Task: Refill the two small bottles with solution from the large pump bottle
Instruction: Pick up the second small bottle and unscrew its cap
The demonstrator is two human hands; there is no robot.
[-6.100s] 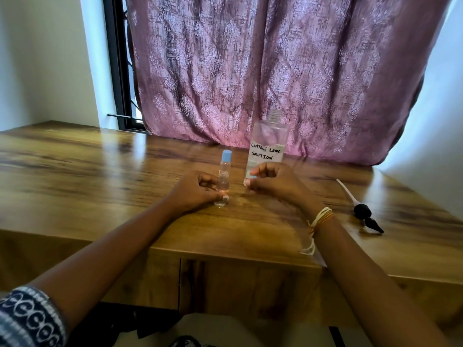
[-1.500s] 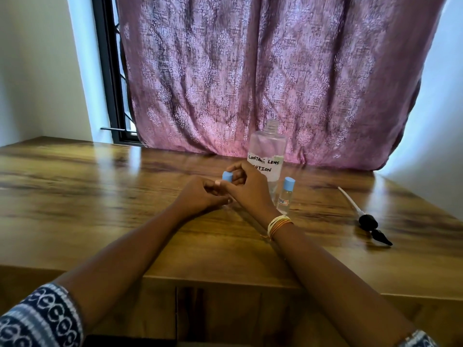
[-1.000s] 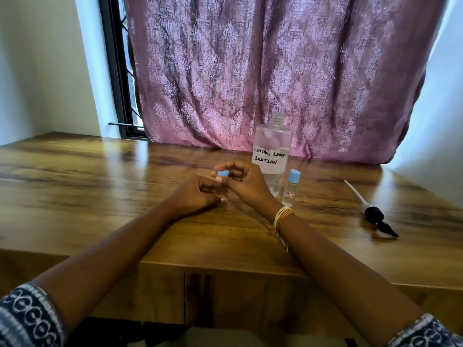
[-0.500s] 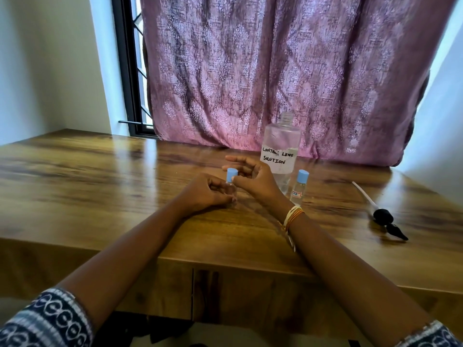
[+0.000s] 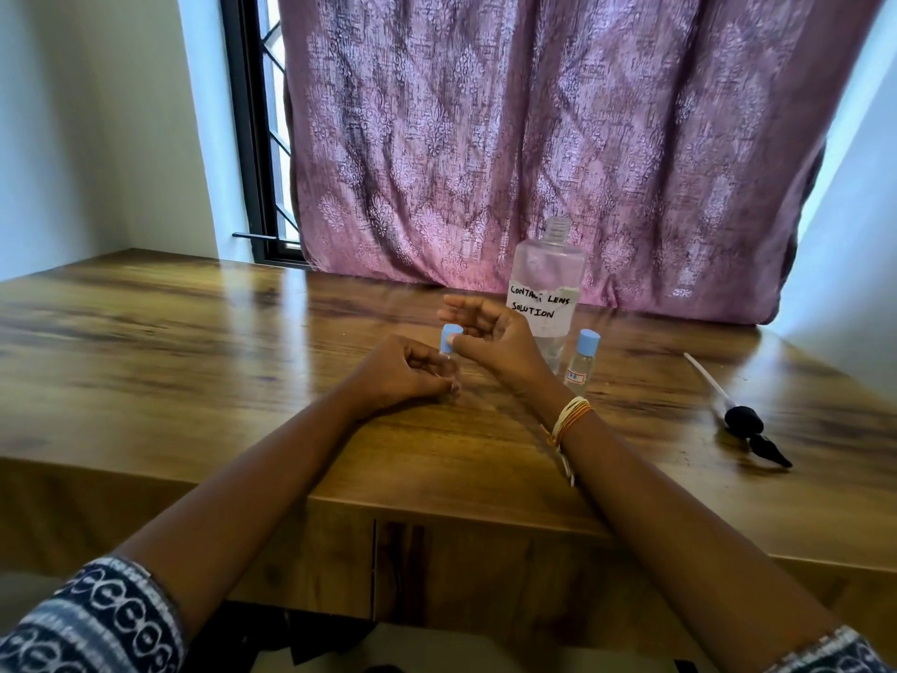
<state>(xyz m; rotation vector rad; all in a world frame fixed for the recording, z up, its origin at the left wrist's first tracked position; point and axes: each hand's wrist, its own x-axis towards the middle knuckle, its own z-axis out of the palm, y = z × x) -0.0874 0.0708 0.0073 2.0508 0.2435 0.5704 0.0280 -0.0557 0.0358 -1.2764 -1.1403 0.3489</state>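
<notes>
- On the glossy brown wooden table (image 5: 194, 361), seen from the head camera, the person's left hand (image 5: 398, 376) rests with its fingers curled round the body of a small clear bottle, which is almost wholly hidden inside the fist.
- Her right hand (image 5: 490, 340) pinches that bottle's pale blue round cap (image 5: 450, 338) between thumb and forefinger, the other fingers spread loosely above it.
- Just right of the right wrist, a second small clear bottle with a pale blue cap (image 5: 582, 359) stands upright, capped.
- Behind it and touching or nearly so stands the large clear plastic bottle with a handwritten "CONTACT LENS SOLUTION" label (image 5: 546, 303), its neck open.
- Well apart to the right lies the black pump head with its white tube (image 5: 742, 420).
- A mauve patterned curtain (image 5: 534, 138) hangs behind the table.
- Yellow thread bands (image 5: 570, 417) circle the right wrist.
</notes>
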